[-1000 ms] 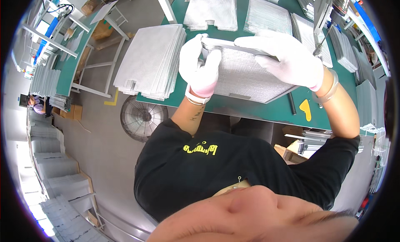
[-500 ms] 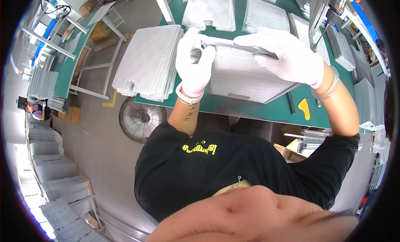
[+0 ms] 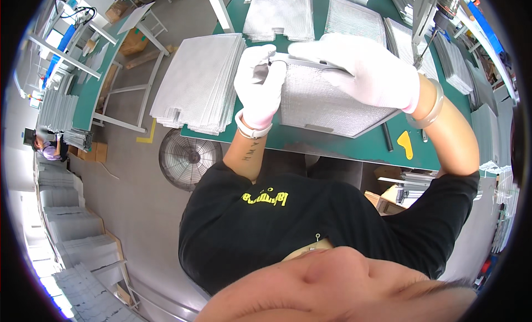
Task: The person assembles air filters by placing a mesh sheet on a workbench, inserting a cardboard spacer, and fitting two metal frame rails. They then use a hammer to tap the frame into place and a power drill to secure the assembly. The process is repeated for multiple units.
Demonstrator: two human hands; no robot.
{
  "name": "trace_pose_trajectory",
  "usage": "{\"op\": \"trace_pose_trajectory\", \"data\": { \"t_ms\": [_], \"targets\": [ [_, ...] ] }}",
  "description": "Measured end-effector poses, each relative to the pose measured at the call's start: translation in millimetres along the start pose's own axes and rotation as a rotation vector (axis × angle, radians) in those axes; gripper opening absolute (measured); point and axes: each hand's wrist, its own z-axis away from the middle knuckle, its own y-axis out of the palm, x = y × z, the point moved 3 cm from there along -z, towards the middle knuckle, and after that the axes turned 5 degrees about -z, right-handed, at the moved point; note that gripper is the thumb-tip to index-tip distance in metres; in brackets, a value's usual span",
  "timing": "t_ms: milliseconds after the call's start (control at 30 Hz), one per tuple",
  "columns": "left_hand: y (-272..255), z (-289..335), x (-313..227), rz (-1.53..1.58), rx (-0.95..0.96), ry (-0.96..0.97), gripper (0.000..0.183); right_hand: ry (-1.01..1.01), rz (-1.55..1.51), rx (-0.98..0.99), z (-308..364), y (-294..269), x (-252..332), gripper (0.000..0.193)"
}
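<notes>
A rectangular silver mesh filter panel [image 3: 316, 98] is held tilted over the green table [image 3: 299, 142], with metal edging along its near side. At its far left corner, my left hand [image 3: 258, 86], in a white glove, is closed with thumb and fingers around the corner. My right hand [image 3: 363, 73], also gloved in white, is wrapped over a metal edge strip [image 3: 306, 62] along the panel's far side. Its fingers hide much of that strip and the far right part of the panel. Whether the strip is fully seated on the mesh cannot be seen.
Stacks of mesh sheets lie at the left [image 3: 197, 81], far middle [image 3: 279, 17] and far right [image 3: 354, 24]. A black rod-like tool [image 3: 387, 137] and a yellow flat tool [image 3: 406, 145] lie nearby. A drill-like machine [image 3: 443, 14] stands right; a floor fan [image 3: 191, 158] left.
My right hand has slid left along the panel's far edge, toward my left hand, and covers more of the strip. My left hand stays at the corner.
</notes>
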Motion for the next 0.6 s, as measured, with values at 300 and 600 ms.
{"op": "trace_pose_trajectory", "data": {
  "t_ms": [300,600],
  "targets": [
    [2.6,3.4,6.5,0.022,0.051,0.075,0.030,0.013,0.125,0.101,4.3,-1.7,6.2,0.036],
    [14.2,-1.4,12.1,0.158,0.151,0.156,0.039,0.016,0.106,0.092,7.6,-0.4,5.1,0.040]
  ]
}}
